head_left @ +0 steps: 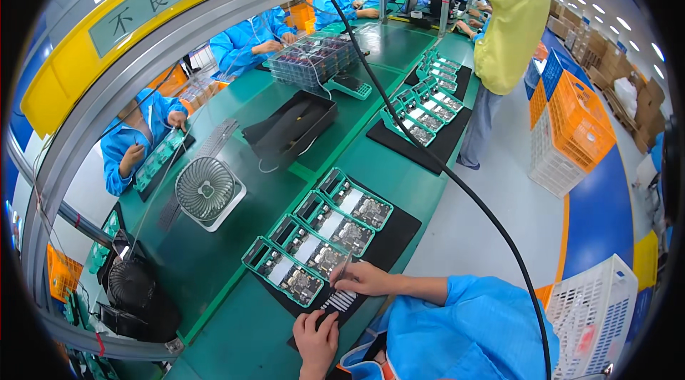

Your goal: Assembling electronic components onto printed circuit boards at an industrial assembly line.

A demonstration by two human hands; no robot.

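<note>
Several teal device housings with exposed circuit boards [297, 281] lie in a row on a black mat [397, 231]. Just nearer to me than the closest housing is a group of small white strips [341, 300]. My right hand [365, 279] is above them, its fingers pinched round a thin tool that looks like tweezers [341, 271], near the housing's edge. At the mat's near edge, my left hand [316, 343] has curled fingers beside the strips; what its fingertips hold, if anything, is too small to make out.
A black cable [492, 219] hangs across the view. On the green bench stand a white fan [205, 187], a black box [291, 125] and a stacked clear tray [314, 59]. More housings [421, 112] lie farther along. Co-workers sit opposite; one person in yellow [505, 19] stands right. Crates [589, 312] stand at right.
</note>
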